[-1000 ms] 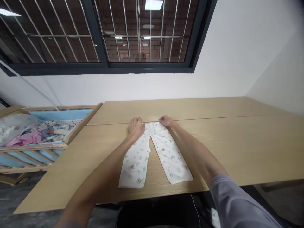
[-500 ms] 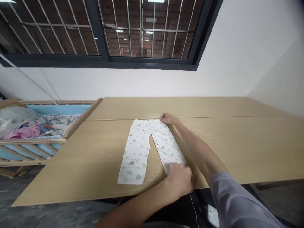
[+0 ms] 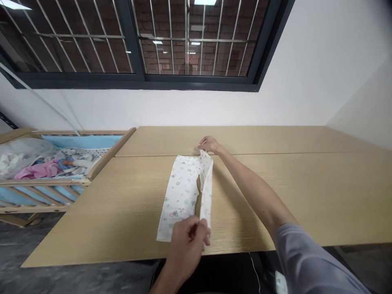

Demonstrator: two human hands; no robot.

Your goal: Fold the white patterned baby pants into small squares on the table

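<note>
Our left hand (image 3: 188, 241) pinches the cuff, our right hand (image 3: 210, 145) the waistband: the baby trousers' (image 3: 180, 192) right leg, flat before, now lifts halfway over the left on the desk (image 3: 290, 183).

**One head-worn view, looking forward and down**

The single camera sits on the person's head and faces forward and down across the tabletop (image 3: 306, 196), toward the white wall (image 3: 306, 81) and the barred window (image 3: 143, 41) above it. The lens is wide, and straight lines bend near the edges. Both arms enter from the bottom. The left hand (image 3: 186, 241) is close to the lens and the right hand (image 3: 210, 145) farther out, each pinching the baby trousers (image 3: 183, 188) at the centre. A wooden crib (image 3: 76, 179) fills the left margin.
</note>
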